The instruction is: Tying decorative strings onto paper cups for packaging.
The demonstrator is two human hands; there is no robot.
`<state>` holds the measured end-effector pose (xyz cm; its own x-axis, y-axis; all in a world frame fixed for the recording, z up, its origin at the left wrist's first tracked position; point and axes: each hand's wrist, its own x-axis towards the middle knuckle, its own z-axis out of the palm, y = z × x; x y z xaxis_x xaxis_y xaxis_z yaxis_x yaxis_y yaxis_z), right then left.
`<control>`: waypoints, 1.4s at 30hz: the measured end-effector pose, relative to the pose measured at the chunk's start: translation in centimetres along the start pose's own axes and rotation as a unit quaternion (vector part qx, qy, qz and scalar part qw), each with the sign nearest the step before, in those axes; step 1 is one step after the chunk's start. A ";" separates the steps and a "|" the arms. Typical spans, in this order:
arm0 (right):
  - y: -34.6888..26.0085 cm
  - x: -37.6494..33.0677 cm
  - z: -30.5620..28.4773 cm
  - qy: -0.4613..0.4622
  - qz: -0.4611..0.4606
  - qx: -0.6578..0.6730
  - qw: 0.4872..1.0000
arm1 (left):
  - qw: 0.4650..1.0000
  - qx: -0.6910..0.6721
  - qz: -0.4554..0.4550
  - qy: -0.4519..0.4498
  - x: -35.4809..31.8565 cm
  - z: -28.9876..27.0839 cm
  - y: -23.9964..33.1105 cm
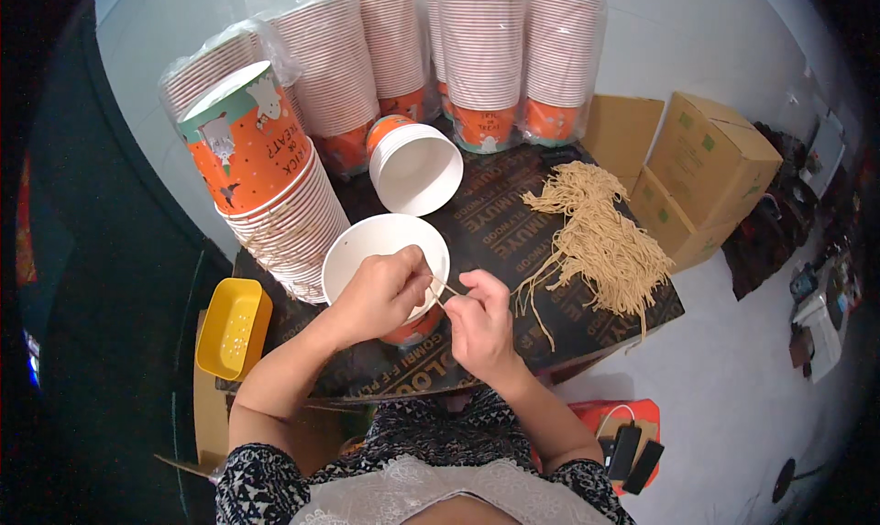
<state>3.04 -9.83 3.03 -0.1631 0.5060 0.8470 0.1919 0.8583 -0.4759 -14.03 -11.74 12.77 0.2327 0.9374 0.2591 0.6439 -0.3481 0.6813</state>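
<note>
A paper bucket (362, 245) with a white inside and an orange outer wall stands at the table's front edge. Over the right side of its rim, my left hand (380, 296) is closed in a pinch on a thin tan cord (440, 289). Just to the right, my right hand (484, 328) pinches the same cord with thumb and finger. Whether the cord passes through the bucket's wall is hidden by my fingers. A loose heap of tan cords (610, 241) lies on the right of the table.
A tall stack of orange buckets (266, 186) with cords along its side leans at the left. Behind lies a short tipped stack (422, 172). Plastic-wrapped bucket stacks (481, 57) line the wall. A yellow tray (234, 328) is at left, cardboard boxes (715, 158) at right.
</note>
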 end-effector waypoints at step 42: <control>-1.1 1.1 0.6 0.021 0.067 0.119 0.990 | 0.997 0.013 0.070 0.021 -0.8 0.2 0.7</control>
<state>2.04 -10.15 4.35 -0.1107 0.6174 0.7788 -0.0250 0.7816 -0.6232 -13.66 -12.73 12.93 0.2907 0.8785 0.3790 0.6261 -0.4742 0.6189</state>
